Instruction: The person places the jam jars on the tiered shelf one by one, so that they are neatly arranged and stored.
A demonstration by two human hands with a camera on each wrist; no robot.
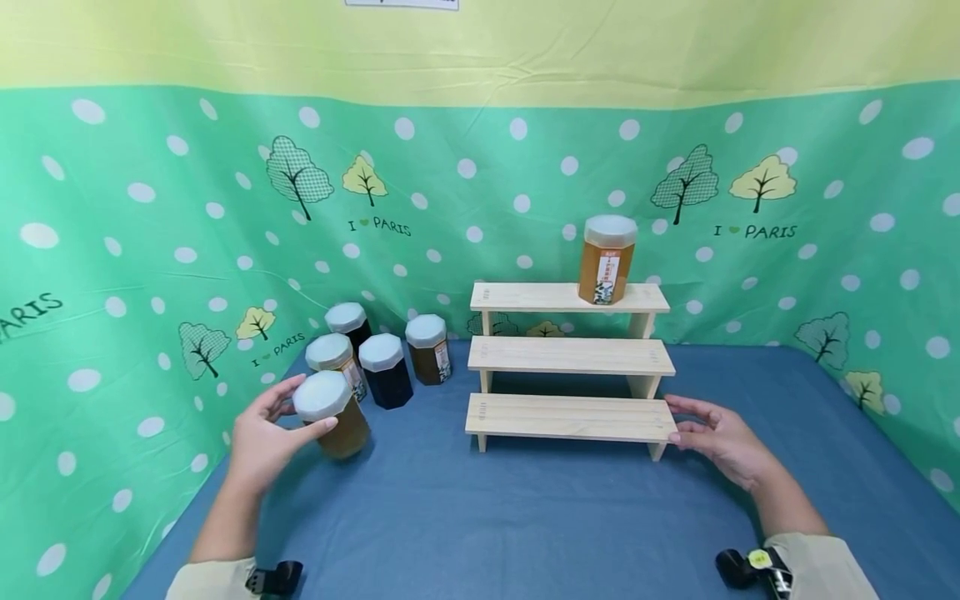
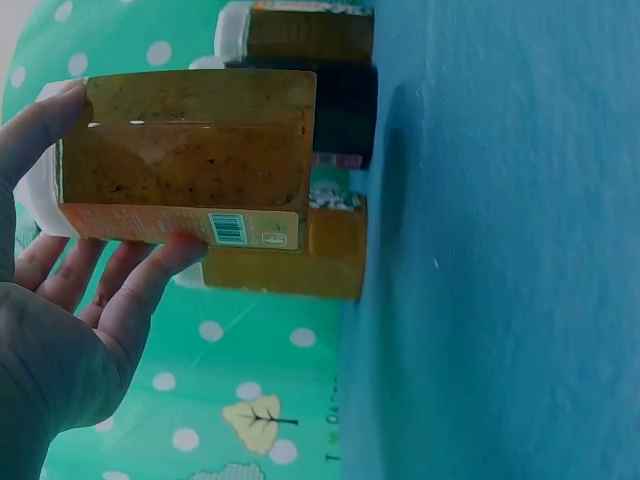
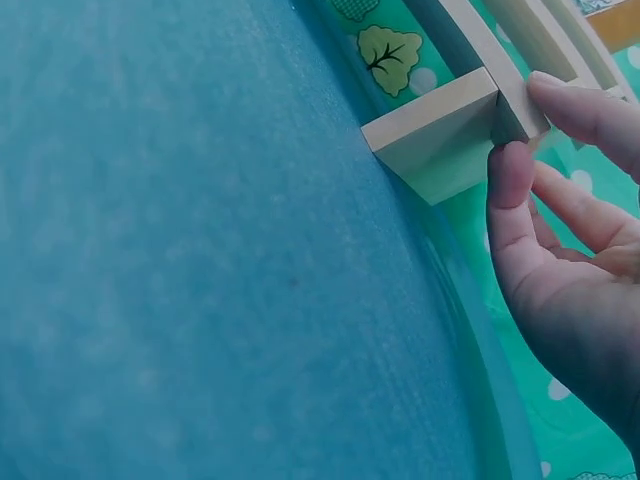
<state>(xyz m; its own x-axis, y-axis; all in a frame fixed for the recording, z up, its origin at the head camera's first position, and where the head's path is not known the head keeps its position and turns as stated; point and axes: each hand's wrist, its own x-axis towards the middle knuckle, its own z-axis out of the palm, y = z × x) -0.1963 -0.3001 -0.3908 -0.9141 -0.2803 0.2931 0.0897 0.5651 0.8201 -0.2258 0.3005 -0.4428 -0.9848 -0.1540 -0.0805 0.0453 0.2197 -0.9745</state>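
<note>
My left hand (image 1: 262, 442) grips a brown jar (image 1: 347, 429) with a white lid, thumb on one side and fingers on the other. The left wrist view shows this jar (image 2: 190, 150) raised above the blue cloth, its barcode label turned toward the fingers. At the right end of a three-step wooden stand (image 1: 570, 417), my right hand (image 1: 723, 442) pinches the lowest board. From the right wrist, the thumb and a finger (image 3: 575, 110) bracket the end of that board (image 3: 505, 90). A single amber jar (image 1: 606, 262) stands upright on the top step, right of its middle.
Left of the stand, several lidded jars are grouped on the blue cloth (image 1: 480, 525): a dark jar (image 1: 386, 375), a brown one (image 1: 430, 354), a labelled one (image 1: 351, 371) and another dark one (image 1: 358, 329). A green patterned curtain (image 1: 450, 192) rises behind and at both sides.
</note>
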